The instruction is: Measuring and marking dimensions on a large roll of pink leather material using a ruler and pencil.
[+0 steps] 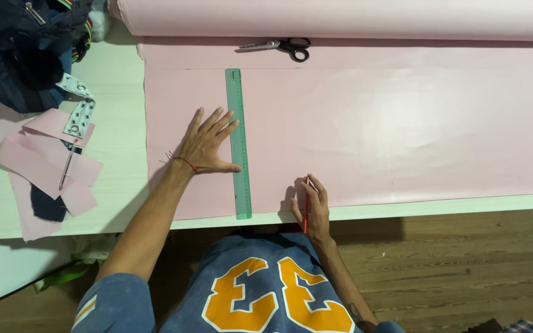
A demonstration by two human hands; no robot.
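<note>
Pale green bench (118, 154) carried pink fabric (402, 123). Green ruler (239, 143) ran top to bottom at frame centre. Left hand (208, 143), grip spread flat, pressed its left edge; right hand (313, 206) pinched red pencil (306, 206), lower right of it.

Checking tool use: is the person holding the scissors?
No: the scissors lie untouched at the far edge of the pink fabric, away from both hands.
</note>
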